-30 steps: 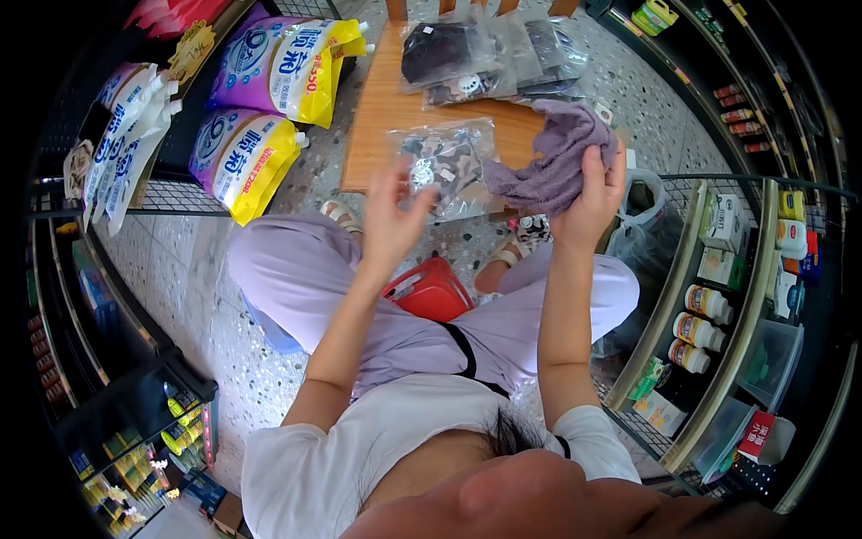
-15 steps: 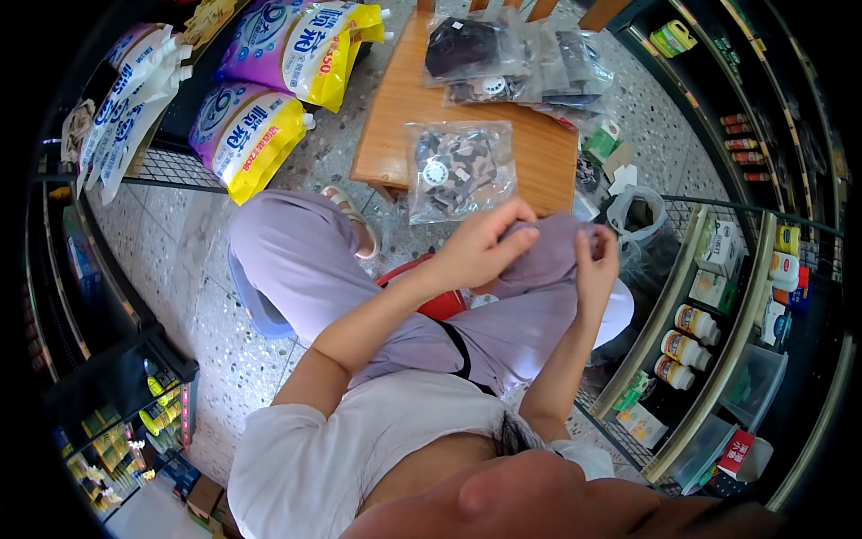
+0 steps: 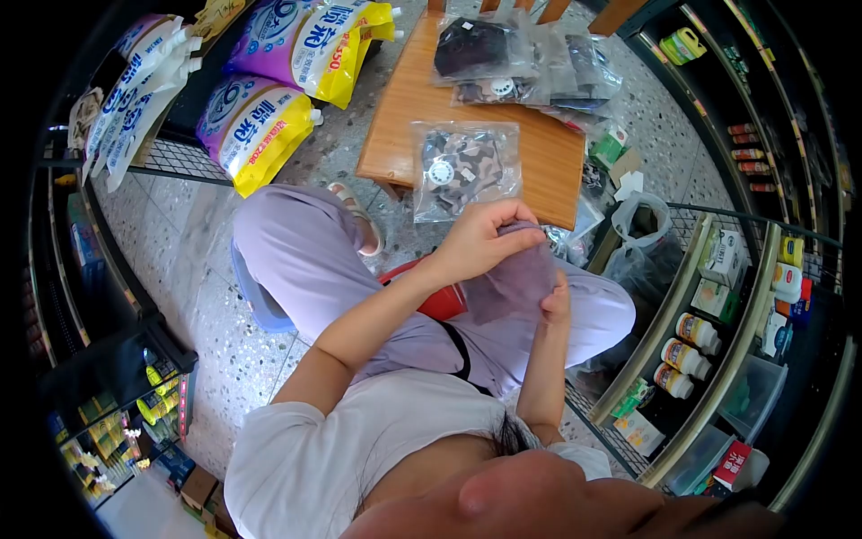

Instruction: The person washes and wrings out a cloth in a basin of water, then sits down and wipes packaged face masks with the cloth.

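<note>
A soft greyish-purple cloth hangs between my two hands, above my lap. My left hand pinches its upper edge with thumb and fingers. At the cloth's right side, my right hand has its thumb and curled fingers closed on the edge. The cloth's exact kind is not clear. Just beyond my left hand, a clear plastic bag with folded camouflage-patterned fabric and a round white label lies on the wooden stool or chair seat.
More bagged dark fabric items are piled at the seat's far end. Purple-and-yellow detergent bags stand to the left. Shelves with bottles and boxes close in on the right, near a translucent plastic bag. Something red shows between my legs.
My right hand has moved down and left, closer to my left hand. The cloth has shifted left off my right knee and hangs lower. The view has shifted slightly.
</note>
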Demonstrator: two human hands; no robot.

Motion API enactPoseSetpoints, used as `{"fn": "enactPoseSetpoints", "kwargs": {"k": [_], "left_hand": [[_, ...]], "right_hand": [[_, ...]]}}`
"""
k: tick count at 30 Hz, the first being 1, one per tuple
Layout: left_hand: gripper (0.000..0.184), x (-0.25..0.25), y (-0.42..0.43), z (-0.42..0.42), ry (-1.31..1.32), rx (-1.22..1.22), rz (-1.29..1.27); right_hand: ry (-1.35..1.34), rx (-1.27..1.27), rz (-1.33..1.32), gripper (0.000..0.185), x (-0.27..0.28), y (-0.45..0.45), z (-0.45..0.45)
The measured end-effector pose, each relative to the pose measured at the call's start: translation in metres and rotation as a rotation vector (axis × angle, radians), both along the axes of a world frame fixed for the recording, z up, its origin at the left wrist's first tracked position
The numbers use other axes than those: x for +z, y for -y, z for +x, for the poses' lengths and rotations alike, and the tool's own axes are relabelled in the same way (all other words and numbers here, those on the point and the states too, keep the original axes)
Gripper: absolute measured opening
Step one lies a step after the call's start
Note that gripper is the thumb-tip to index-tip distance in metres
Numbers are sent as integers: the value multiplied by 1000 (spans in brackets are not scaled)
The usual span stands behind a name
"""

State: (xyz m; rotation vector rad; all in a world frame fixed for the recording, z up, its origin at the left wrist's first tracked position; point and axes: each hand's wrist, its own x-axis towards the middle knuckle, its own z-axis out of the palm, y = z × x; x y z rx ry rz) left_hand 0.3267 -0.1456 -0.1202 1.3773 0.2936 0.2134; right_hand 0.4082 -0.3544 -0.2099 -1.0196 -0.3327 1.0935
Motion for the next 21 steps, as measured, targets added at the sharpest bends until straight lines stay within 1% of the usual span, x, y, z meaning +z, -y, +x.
{"fn": "enactPoseSetpoints", "kwargs": {"k": [1, 3, 4, 6, 7, 9, 10, 11, 13, 14, 16, 17, 18, 20, 21], "left_hand": [[15, -4, 1, -2, 3, 52, 58], [15, -10, 5, -6, 11, 156, 171], [17, -16, 4, -9, 63, 242, 281], [20, -33, -3, -22, 164, 414, 501], [20, -40, -7, -33, 81, 488, 513], [21, -57, -18, -55, -71, 640, 562], [22, -67, -23, -65, -141, 720, 599], [22, -80, -26, -72, -189, 730, 512], [23, -102, -29, -80, -282, 746, 333], [21, -109, -28, -82, -273, 696, 197], [22, -111, -30, -83, -269, 521, -84], [24, -111, -32, -82, -263, 430, -223], [26, -114, -32, -81, -249, 407, -223], [29, -121, -33, -79, -225, 356, -222], [27, -122, -34, -76, -208, 371, -239]], "right_hand": [[-152, -117, 104, 92, 15, -21, -10], [-3, -198, 119, 79, 1, -32, -5], [298, -157, 30, 67, -34, -25, 7], [311, -204, -15, 56, -43, -22, 8], [22, -292, 28, 55, -20, -25, -2], [-118, -401, -75, 54, 8, -33, -6], [34, -419, -219, 55, 15, -39, 0], [188, -435, -361, 57, 20, -45, 7], [176, -399, -205, 57, 36, -57, 19], [9, -341, 92, 54, 46, -61, 25], [172, -325, 202, 46, 66, -82, 28], [502, -366, 12, 40, 73, -99, 22], [830, -400, -184, 34, 79, -115, 16], [1159, -196, -119, 34, 90, -136, 11], [1319, -90, -85, 33, 91, -145, 7]]}}
